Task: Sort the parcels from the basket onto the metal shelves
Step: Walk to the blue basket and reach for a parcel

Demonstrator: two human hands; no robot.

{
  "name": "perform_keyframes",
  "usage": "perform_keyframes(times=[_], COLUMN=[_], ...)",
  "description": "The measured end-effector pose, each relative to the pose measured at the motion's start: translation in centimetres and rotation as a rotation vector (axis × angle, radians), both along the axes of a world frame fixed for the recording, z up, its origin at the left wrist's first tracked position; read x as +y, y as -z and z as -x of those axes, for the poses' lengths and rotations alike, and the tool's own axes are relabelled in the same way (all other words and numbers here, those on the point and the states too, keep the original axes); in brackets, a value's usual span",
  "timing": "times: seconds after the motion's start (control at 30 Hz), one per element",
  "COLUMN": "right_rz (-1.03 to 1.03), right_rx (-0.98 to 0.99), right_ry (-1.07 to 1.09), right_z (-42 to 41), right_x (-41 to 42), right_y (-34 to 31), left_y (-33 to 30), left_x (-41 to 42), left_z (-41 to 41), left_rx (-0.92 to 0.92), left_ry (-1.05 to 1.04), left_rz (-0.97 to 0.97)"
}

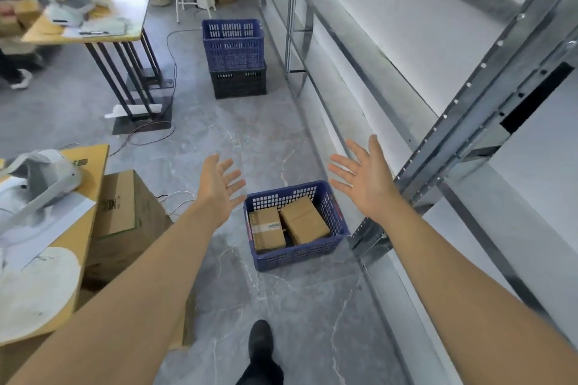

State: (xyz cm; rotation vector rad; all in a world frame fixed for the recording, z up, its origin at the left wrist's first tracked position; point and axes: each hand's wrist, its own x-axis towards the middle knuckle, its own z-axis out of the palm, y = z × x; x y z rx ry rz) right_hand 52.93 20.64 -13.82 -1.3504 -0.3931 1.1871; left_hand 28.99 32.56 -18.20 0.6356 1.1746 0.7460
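Observation:
A blue plastic basket stands on the grey floor beside the foot of the metal shelves. Two brown cardboard parcels lie inside it: one with a white label on the left, a plain one on the right. My left hand is stretched forward above and left of the basket, palm turned inward, fingers spread, holding nothing. My right hand hovers above and right of the basket, fingers also spread and empty. The white shelf boards in view carry nothing.
Farther down the aisle a blue crate sits stacked on a black crate. A large cardboard box and a wooden table stand at my left. Another table with clutter is at the back left. Cables trail across the floor.

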Motion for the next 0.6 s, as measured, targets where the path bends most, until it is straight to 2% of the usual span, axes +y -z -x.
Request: perform_keyframes(times=[0.3,0.6], right_rz=[0.098,0.192], right_rx=[0.017,0.067], right_ry=[-0.074,-0.172], right_z=[-1.5,-5.9], right_x=[10.0,16.4], right_y=[3.9,10.2], left_y=[3.4,8.2], left_x=[8.4,12.7], left_z=[-1.1,-4.7], left_rx=[0.079,0.184], left_ry=[0.012,0.012], left_rz=[0.079,0.172])
